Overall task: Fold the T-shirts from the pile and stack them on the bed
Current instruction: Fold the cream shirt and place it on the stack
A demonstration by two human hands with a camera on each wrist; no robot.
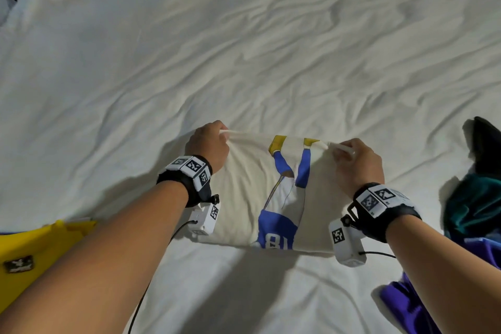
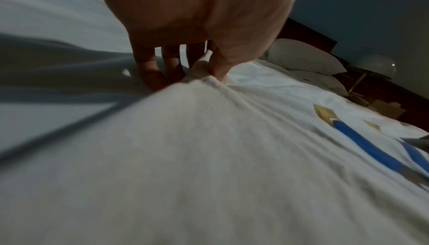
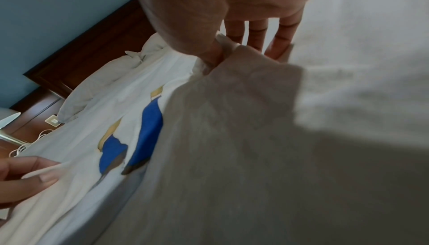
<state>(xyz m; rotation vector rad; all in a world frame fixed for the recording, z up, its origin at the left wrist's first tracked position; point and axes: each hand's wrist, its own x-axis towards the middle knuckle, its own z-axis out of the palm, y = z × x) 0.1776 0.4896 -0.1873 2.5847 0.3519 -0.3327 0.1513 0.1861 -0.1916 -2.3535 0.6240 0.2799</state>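
Yellow shirt (image 1: 40, 247) waits far left; your left hand (image 1: 207, 144) pinches the cream T-shirt (image 1: 244, 198)'s far corner, your right hand (image 1: 357, 163) pinches the other, keeping the edge taut on the bed (image 1: 244, 49), probably for an even fold. Pile (image 1: 477, 198) right.

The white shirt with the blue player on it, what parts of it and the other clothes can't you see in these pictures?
- White shirt: head view, the player print is folded under, so its top is hidden; the number is cut off at the near fold.
- Yellow shirt: head view, the left arm and the picture's edge cover most of it.
- Pile: head view, cut off by the right edge.
- Left hand and right hand: head view, fingertips hidden by the pinched fabric.
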